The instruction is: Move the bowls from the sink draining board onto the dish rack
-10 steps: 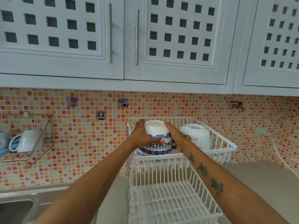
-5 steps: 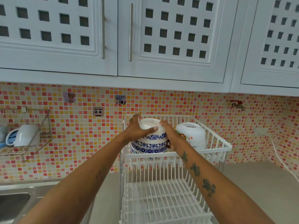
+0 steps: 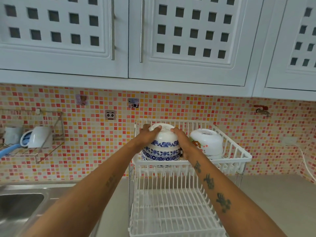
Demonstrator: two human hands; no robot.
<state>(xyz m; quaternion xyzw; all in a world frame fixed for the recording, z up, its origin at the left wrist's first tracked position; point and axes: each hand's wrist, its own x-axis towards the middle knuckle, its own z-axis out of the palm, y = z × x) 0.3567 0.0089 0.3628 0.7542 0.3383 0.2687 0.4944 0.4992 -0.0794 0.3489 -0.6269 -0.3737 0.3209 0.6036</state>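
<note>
A stack of upturned white bowls with blue flower bands [image 3: 162, 147] stands in the left half of the upper tier of the white dish rack [image 3: 239, 156]. My left hand [image 3: 147, 135] holds the top bowl's left side and my right hand [image 3: 182, 140] its right side. To the right, another upturned white bowl with a red and green print [image 3: 207, 142] rests on the same tier, apart from my hands. The lower tier of the rack [image 3: 174, 211] holds nothing that I can see.
A steel sink [image 3: 18, 206] lies at the lower left. A wire wall shelf [image 3: 34, 147] on the tiled wall carries a white cup [image 3: 40, 136]. White cupboards [image 3: 130, 35] hang overhead. A grey counter [image 3: 277, 199] extends to the right, with a white cable [image 3: 306, 163] by the wall.
Both hands stay on the blue-banded bowl stack, which sits slightly lower in the upper tier. The view has shifted a little.
</note>
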